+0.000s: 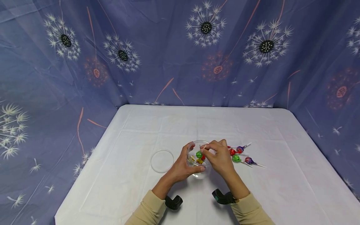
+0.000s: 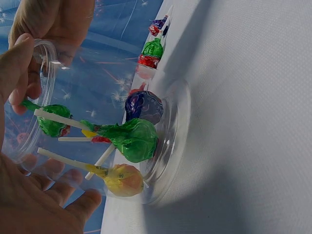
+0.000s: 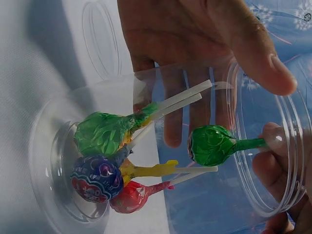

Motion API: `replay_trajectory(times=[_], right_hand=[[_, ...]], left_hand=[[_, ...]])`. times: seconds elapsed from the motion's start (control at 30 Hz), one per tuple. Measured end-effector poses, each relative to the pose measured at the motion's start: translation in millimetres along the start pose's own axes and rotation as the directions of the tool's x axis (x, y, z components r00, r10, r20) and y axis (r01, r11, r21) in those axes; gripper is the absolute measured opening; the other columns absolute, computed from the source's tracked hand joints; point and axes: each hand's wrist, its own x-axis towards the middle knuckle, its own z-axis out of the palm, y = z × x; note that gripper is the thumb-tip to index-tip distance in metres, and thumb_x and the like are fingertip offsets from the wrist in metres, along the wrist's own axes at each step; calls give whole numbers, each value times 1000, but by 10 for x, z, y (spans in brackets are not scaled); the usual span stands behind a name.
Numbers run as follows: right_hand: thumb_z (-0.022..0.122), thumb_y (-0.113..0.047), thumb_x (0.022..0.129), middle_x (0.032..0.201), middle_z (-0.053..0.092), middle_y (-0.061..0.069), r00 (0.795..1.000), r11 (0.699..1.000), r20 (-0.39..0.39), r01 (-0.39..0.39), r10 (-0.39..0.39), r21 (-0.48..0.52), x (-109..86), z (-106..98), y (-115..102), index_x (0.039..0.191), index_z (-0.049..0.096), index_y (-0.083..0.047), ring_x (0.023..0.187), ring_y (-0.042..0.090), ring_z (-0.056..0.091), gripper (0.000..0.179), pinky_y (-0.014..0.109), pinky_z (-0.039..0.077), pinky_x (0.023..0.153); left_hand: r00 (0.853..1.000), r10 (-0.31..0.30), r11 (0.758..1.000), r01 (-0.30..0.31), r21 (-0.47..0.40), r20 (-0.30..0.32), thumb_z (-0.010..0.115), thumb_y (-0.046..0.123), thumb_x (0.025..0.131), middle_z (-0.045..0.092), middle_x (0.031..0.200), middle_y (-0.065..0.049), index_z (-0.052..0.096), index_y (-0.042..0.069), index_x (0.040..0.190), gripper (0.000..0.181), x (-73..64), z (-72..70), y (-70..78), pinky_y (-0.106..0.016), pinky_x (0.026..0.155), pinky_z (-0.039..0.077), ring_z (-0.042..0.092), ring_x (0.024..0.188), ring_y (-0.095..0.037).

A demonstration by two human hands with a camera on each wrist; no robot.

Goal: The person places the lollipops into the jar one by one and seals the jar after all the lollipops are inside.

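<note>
My left hand (image 1: 181, 168) grips a clear plastic jar (image 1: 199, 176) round its side, fingers behind and thumb in front. At the jar's mouth my right hand (image 1: 220, 156) pinches the stick end of a green-wrapped lollipop (image 3: 210, 146), whose head hangs inside the jar. Below it, at the jar's bottom, lie another green lollipop (image 3: 100, 134), a purple one (image 3: 97, 178), a red one (image 3: 129, 197) and a yellow one (image 2: 124, 180), most sticks pointing toward the mouth.
A round clear lid (image 1: 152, 162) lies on the white-covered table (image 1: 126, 187) left of the jar. To the right are several loose lollipops, among them a purple one (image 1: 249, 160), a green one (image 1: 236, 158) and a red one (image 1: 232, 152). A patterned blue curtain (image 1: 163, 56) hangs behind.
</note>
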Motion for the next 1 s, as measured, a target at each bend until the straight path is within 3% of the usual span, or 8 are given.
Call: replay_trajectory(times=[0.3,0.6,0.8,1.0], right_hand=[[76,-20,79,80,69,-6,999,995,30,18,-15,-96,19,-11,-33,84,77,-17,81,12,36,6,28,29,64],[80,-20,74,77,69,-3,996,976,49,79,-70,-202,35,-33,-68,80,78,-15,76,14,37,8,29,27,65],[81,-22,73,76,68,-3,993,969,41,114,-108,-218,34,-38,-66,84,78,-16,75,15,37,13,30,26,67],[79,-25,75,80,66,-3,992,975,-22,121,-127,-185,5,-45,-55,86,77,-16,80,15,37,14,30,26,69]], left_hand=[[1000,3,1000,-3,24,-7,76,49,74,28,154,1,13,30,148,99,-10,-5,15,-50,111,26,27,143,-22],[1000,3,1000,-3,7,-9,78,41,75,28,154,0,14,28,148,98,-18,3,33,-47,111,27,29,142,-20],[1000,-12,1000,12,2,0,78,34,77,27,155,-4,14,24,149,97,-25,6,65,-49,111,27,28,143,-24],[1000,-24,1000,24,-5,5,78,28,77,27,154,-10,14,17,149,97,-31,-1,114,-50,111,26,28,142,-30]])
